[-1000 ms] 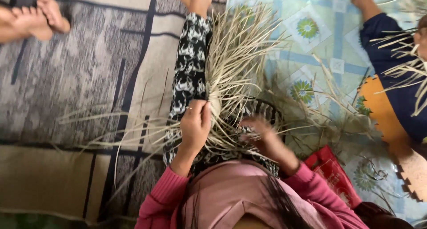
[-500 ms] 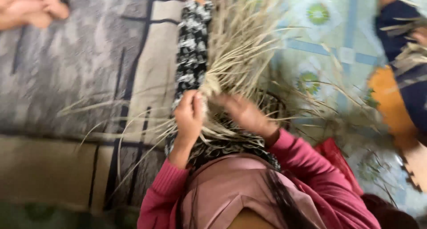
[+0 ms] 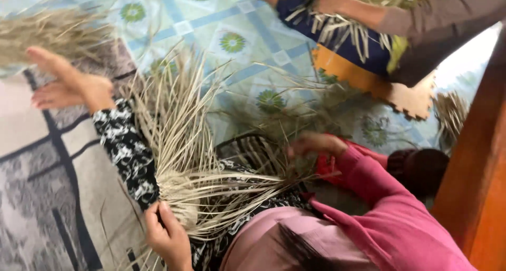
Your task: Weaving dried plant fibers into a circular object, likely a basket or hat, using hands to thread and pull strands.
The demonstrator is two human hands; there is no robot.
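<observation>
— Two hands at work, then? What has each got?

— Her left hand has its fingers curled shut around the gathered neck of a pale dried-grass straw bundle, which lies fanned out across her black-and-white patterned trouser leg. The right hand reaches among the loose straw ends further out; its fingers are bent, but I cannot tell whether they grip anything.

— What crowds in around them?

— Plenty of stray stalks cross over the right hand and blur it. Her bare foot sticks out beyond the bundle. Another person's hand, in a grey-brown sleeve, handles more straw over a dark blue cloth at the top.

— And underneath?

— Grey patterned rug on one side, a light blue floor mat with green flower medallions on the other, and an orange foam puzzle tile. Reddish wooden furniture stands at the edge.
</observation>
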